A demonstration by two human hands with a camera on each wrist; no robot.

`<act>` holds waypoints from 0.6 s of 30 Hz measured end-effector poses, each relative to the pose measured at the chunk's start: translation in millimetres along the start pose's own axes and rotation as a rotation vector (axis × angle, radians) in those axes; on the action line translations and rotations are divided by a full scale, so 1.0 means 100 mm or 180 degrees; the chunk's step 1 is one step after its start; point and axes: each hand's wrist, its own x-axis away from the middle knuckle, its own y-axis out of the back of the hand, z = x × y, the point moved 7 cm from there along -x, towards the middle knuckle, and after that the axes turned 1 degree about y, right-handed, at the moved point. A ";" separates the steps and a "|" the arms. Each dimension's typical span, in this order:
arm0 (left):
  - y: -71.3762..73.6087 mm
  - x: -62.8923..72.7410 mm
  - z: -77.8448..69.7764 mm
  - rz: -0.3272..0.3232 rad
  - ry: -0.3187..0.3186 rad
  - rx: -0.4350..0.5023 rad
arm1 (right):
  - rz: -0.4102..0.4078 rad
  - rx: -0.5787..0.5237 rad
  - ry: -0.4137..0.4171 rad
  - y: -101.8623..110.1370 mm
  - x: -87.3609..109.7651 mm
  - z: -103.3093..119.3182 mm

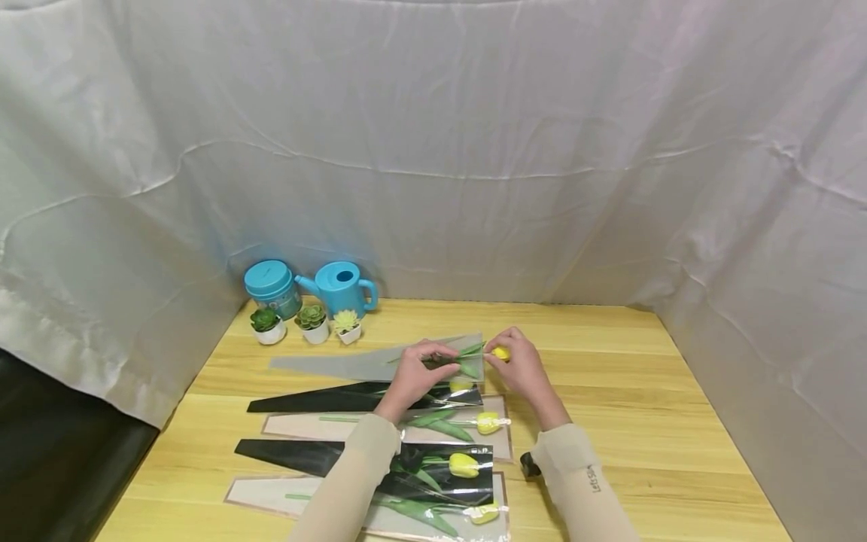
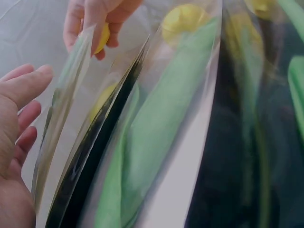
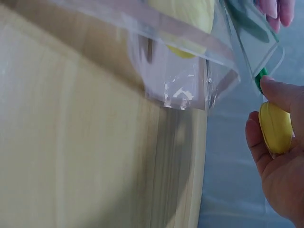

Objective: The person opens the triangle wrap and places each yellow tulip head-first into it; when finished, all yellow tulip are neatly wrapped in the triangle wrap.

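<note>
In the head view my right hand (image 1: 520, 369) is at the mouth of a grey flower sleeve (image 1: 339, 366). Its thumb and fingers pinch a yellow tulip just under the bloom (image 3: 275, 127), which lies against the palm in the right wrist view. The green leaves (image 1: 469, 369) of this tulip are inside the sleeve, and the bloom sticks out past its right end. My left hand (image 1: 421, 375) hovers over the sleeve's wide part, thumb and fingers spread apart. The left wrist view shows those fingers (image 2: 27, 85) loosely extended beside the clear film.
Below lie black sleeves (image 1: 298, 397) and white sleeves (image 1: 264, 493) with yellow tulips, overlapping one another. A blue watering can (image 1: 342, 290), a blue lidded tub (image 1: 271, 286) and small potted succulents (image 1: 314, 325) stand at the back left. Grey cloth (image 1: 474, 188) hangs behind the wooden table (image 1: 650, 421).
</note>
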 end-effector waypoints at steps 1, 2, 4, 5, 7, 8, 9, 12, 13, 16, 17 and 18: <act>0.02 0.00 0.01 -0.0050 0.0000 -0.0016 | -0.0002 -0.0011 0.0006 0.00 0.00 -0.01; 0.04 0.00 0.01 -0.0094 -0.0039 -0.0081 | -0.0004 -0.0015 0.0006 0.01 0.00 -0.02; 0.06 -0.01 0.01 -0.0154 -0.0118 -0.0300 | -0.0014 -0.0031 0.0006 0.02 0.01 -0.03; 0.07 -0.01 0.00 -0.0176 -0.0150 -0.0426 | -0.0017 -0.0035 0.0000 0.03 0.01 -0.04; 0.10 -0.02 0.01 -0.0226 -0.0170 -0.0672 | -0.0023 -0.0051 -0.0018 0.04 0.01 -0.06; 0.11 -0.02 0.01 -0.0230 -0.0174 -0.0751 | -0.0028 -0.0056 -0.0022 0.04 0.01 -0.06; 0.11 -0.02 0.01 -0.0215 -0.0161 -0.0806 | -0.0028 -0.0066 -0.0019 0.05 0.01 -0.06; 0.11 -0.02 0.02 -0.0141 -0.0167 -0.0916 | -0.0008 -0.0084 -0.0018 0.04 0.01 -0.05; 0.10 -0.02 0.02 -0.0116 -0.0177 -0.0915 | -0.0005 -0.0094 -0.0017 0.04 0.01 -0.04; 0.09 -0.03 0.02 -0.0085 -0.0170 -0.0878 | 0.0005 -0.0105 -0.0034 0.02 0.01 -0.03; 0.09 -0.02 0.02 -0.0093 -0.0132 -0.0845 | 0.0002 -0.0117 -0.0040 0.02 0.01 -0.02; 0.09 -0.02 0.03 -0.0113 -0.0092 -0.0808 | -0.0002 -0.0125 -0.0043 0.02 0.01 -0.02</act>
